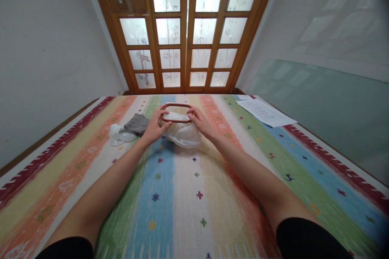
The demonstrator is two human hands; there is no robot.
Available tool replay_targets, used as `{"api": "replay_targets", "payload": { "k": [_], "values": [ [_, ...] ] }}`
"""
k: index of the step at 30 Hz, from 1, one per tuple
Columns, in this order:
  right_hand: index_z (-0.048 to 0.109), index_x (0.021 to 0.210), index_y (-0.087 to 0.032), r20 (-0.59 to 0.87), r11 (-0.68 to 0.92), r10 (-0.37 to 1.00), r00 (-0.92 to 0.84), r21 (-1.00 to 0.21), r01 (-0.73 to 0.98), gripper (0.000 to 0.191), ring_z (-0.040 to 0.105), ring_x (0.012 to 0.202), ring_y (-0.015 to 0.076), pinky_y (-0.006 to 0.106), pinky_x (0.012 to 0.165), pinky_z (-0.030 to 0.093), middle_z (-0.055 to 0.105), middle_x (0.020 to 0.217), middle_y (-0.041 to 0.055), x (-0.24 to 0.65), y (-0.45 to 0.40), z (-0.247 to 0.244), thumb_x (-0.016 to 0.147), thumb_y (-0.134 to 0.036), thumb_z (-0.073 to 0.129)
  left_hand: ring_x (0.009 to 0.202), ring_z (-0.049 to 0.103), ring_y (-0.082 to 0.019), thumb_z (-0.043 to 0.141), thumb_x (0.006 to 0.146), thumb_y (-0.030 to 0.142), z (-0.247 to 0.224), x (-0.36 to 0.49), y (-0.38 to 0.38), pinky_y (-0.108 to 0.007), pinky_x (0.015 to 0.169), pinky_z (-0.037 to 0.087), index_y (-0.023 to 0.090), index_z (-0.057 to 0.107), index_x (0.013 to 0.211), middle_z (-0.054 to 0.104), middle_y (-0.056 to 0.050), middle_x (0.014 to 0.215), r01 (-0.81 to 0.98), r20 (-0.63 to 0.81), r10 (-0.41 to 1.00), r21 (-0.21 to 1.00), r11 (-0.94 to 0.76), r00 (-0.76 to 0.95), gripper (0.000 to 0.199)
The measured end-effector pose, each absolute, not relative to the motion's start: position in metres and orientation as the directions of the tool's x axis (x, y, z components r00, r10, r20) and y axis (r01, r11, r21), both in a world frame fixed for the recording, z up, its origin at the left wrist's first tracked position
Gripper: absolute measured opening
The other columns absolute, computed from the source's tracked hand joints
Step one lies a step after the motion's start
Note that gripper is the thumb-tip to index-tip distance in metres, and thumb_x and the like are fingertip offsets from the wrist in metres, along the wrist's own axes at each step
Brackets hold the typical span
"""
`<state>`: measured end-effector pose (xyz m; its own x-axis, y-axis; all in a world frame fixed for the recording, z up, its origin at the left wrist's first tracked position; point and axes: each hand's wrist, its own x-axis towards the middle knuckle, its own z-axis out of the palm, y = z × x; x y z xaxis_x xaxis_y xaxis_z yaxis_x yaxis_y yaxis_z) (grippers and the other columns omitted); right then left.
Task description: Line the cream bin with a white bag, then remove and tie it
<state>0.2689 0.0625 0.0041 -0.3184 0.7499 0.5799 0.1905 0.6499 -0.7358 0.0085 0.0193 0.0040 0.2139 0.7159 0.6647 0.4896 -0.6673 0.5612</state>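
Both hands hold a reddish-brown oval ring-like frame above the middle of the striped tablecloth. My left hand is closed on its left end, thumb below and fingers at the upper edge. At the right end, my right hand pinches the brown frame. Beneath and behind the frame is a white translucent plastic bag, bunched up; part of it shows through the opening. Whether the bag is attached to the frame, I cannot tell.
Left of my left hand lie a grey cloth and a crumpled white plastic bag. Printed paper sheets rest at the far right of the striped tablecloth. Wooden glass-paned doors stand beyond the table.
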Motion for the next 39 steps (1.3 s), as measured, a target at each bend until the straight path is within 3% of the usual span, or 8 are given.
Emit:
{"api": "replay_targets", "payload": {
  "k": [5, 7, 9, 13, 20, 26, 32, 39],
  "values": [
    [0.068, 0.107, -0.025, 0.697, 0.787, 0.616, -0.366, -0.559, 0.260, 0.037, 0.040, 0.151, 0.0317, 0.054, 0.123, 0.034, 0.048, 0.158, 0.0136, 0.272, 0.048, 0.016, 0.097, -0.060, 0.061, 0.147, 0.048, -0.030, 0.064, 0.097, 0.047, 0.010, 0.010, 0.018, -0.053, 0.123, 0.036, 0.024, 0.060, 0.117, 0.054, -0.014, 0.153, 0.532, 0.698, 0.696, 0.530, -0.661, 0.169, 0.030],
    [0.069, 0.102, -0.025, 0.729, 0.846, 0.532, -0.430, -0.481, 0.230, 0.029, 0.046, 0.147, 0.0317, 0.056, 0.122, 0.036, 0.055, 0.153, 0.0128, 0.272, 0.043, 0.022, 0.096, -0.053, 0.065, 0.143, 0.052, -0.029, 0.063, 0.098, 0.042, 0.012, 0.011, 0.016, -0.053, 0.121, 0.038, 0.024, 0.061, 0.109, 0.058, -0.014, 0.146, 0.548, 0.717, 0.684, 0.522, -0.653, 0.133, 0.021],
    [0.068, 0.100, -0.026, 0.739, 0.875, 0.481, -0.472, -0.442, 0.200, 0.021, 0.056, 0.138, 0.0311, 0.058, 0.121, 0.036, 0.069, 0.133, 0.0108, 0.270, 0.039, 0.026, 0.096, -0.047, 0.066, 0.142, 0.052, -0.029, 0.062, 0.098, 0.040, 0.015, 0.013, 0.014, -0.052, 0.120, 0.039, 0.024, 0.061, 0.104, 0.060, -0.013, 0.141, 0.568, 0.731, 0.674, 0.510, -0.646, 0.110, 0.017],
    [0.066, 0.101, -0.026, 0.747, 0.869, 0.486, -0.453, -0.468, 0.160, 0.016, 0.066, 0.118, 0.0287, 0.056, 0.112, 0.045, 0.075, 0.106, 0.0067, 0.265, 0.035, 0.028, 0.095, -0.041, 0.069, 0.138, 0.054, -0.029, 0.061, 0.099, 0.039, 0.020, 0.017, 0.007, -0.051, 0.118, 0.041, 0.023, 0.058, 0.098, 0.060, -0.013, 0.139, 0.577, 0.749, 0.655, 0.495, -0.650, 0.095, 0.016],
    [0.065, 0.101, -0.024, 0.744, 0.845, 0.529, -0.407, -0.507, 0.172, 0.019, 0.065, 0.106, 0.0261, 0.047, 0.096, 0.052, 0.071, 0.104, 0.0079, 0.262, 0.032, 0.030, 0.098, -0.043, 0.065, 0.130, 0.058, -0.028, 0.059, 0.101, 0.042, 0.023, 0.019, 0.004, -0.048, 0.114, 0.043, 0.023, 0.056, 0.099, 0.062, -0.013, 0.135, 0.561, 0.765, 0.638, 0.493, -0.665, 0.084, 0.020],
    [0.066, 0.103, -0.026, 0.795, 0.881, 0.456, -0.401, -0.340, 0.328, 0.014, 0.065, 0.100, 0.0250, 0.053, 0.113, 0.041, 0.073, 0.098, 0.0044, 0.260, 0.028, 0.028, 0.101, -0.040, 0.062, 0.129, 0.058, -0.027, 0.060, 0.101, 0.042, 0.026, 0.021, 0.002, -0.047, 0.113, 0.044, 0.023, 0.057, 0.099, 0.062, -0.013, 0.134, 0.557, 0.766, 0.638, 0.496, -0.666, 0.082, 0.020],
    [0.067, 0.103, -0.025, 0.798, 0.867, 0.456, -0.394, -0.299, 0.399, 0.017, 0.064, 0.099, 0.0249, 0.044, 0.095, 0.051, 0.071, 0.099, 0.0069, 0.258, 0.022, 0.030, 0.105, -0.039, 0.057, 0.128, 0.058, -0.027, 0.060, 0.100, 0.043, 0.029, 0.023, 0.000, -0.047, 0.112, 0.045, 0.022, 0.059, 0.100, 0.063, -0.012, 0.131, 0.571, 0.772, 0.631, 0.484, -0.663, 0.078, 0.020],
    [0.066, 0.098, -0.024, 0.789, 0.856, 0.474, -0.390, -0.308, 0.416, 0.020, 0.063, 0.093, 0.0240, 0.042, 0.089, 0.050, 0.069, 0.094, 0.0065, 0.257, 0.017, 0.034, 0.104, -0.041, 0.057, 0.127, 0.058, -0.027, 0.059, 0.100, 0.046, 0.028, 0.023, 0.000, -0.048, 0.112, 0.046, 0.023, 0.059, 0.100, 0.062, -0.013, 0.132, 0.595, 0.760, 0.645, 0.483, -0.643, 0.080, 0.023]
  ]
}}
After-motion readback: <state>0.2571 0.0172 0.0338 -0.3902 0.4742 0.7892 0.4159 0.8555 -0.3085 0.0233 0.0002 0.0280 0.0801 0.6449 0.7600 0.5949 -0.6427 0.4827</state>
